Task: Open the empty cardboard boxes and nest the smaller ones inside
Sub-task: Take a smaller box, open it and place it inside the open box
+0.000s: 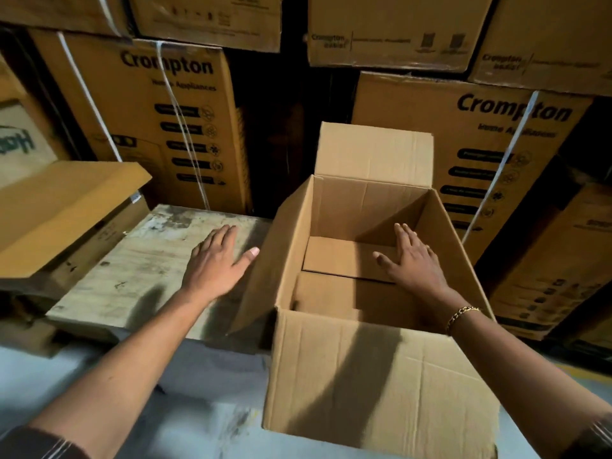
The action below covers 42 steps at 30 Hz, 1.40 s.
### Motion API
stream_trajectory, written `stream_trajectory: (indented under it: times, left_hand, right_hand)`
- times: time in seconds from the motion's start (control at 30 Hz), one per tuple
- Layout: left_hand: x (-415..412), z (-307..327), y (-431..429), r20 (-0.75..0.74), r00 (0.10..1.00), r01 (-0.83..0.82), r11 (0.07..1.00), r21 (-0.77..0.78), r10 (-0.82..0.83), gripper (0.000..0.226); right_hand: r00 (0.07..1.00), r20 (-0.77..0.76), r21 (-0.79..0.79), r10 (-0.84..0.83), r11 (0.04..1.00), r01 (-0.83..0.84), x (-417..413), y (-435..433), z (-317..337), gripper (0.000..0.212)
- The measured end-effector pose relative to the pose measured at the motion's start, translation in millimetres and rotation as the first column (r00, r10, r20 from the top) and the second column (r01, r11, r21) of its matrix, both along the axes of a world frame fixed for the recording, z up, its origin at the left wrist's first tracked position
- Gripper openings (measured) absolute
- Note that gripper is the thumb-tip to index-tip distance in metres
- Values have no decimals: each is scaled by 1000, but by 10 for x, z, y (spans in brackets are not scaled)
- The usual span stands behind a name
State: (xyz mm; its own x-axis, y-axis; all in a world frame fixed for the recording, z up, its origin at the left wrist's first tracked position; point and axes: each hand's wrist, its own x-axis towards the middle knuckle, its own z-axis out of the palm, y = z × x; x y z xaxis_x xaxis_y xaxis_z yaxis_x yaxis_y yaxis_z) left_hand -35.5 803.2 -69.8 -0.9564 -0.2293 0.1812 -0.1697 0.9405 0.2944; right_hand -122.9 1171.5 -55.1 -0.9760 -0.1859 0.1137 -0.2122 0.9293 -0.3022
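Head view: the open box [381,376] stands near and right of centre, its four top flaps spread. The right hand [414,256] reaches down inside with straight fingers, gripping nothing, over the bottom flaps [344,260], one of which sits slightly raised. The left hand [215,260] is flat and spread outside the box, over a worn slab [132,266]. It holds nothing, and I cannot tell whether its thumb touches the left flap [281,246].

The step looks like squaring the box. It would go best with the left side steadied while the right palm presses the bottom flaps level, so a smaller box would sit flat.

Count: two hands, one open box, one plain box [66,207] on the left with a lifted flap, and at least six printed cartons [159,127] stacked behind. No smaller box is inside yet.
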Motion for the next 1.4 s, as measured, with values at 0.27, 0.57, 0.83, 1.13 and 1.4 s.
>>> stream_trajectory:
  times: [0.27,0.57,0.83,1.13,1.4]
  left_hand:
    - [581,295,-1654,-77,994,-85,990,-112,77,86]
    - [1543,542,-3655,-137,951,-299,934,-196,275,86]
    - [2108,531,-4858,-162,874,-481,863,-157,458,83]
    - [1988,480,-6482,-185,781,-624,761,-177,597,89]
    - [1610,664,-7919,-202,729,-680,725,-109,654,91]
  right_hand:
    - [967,-126,8,220,975,-221,-105,-2082,187,83]
    - [874,-116,-8,472,879,-476,205,-4538,268,85]
    - [754,-122,6,645,760,-650,207,-6299,377,85]
    - [686,-84,-48,723,684,-727,-168,-8201,496,86]
    - [650,-32,-190,759,634,-750,-579,-9739,783,85]
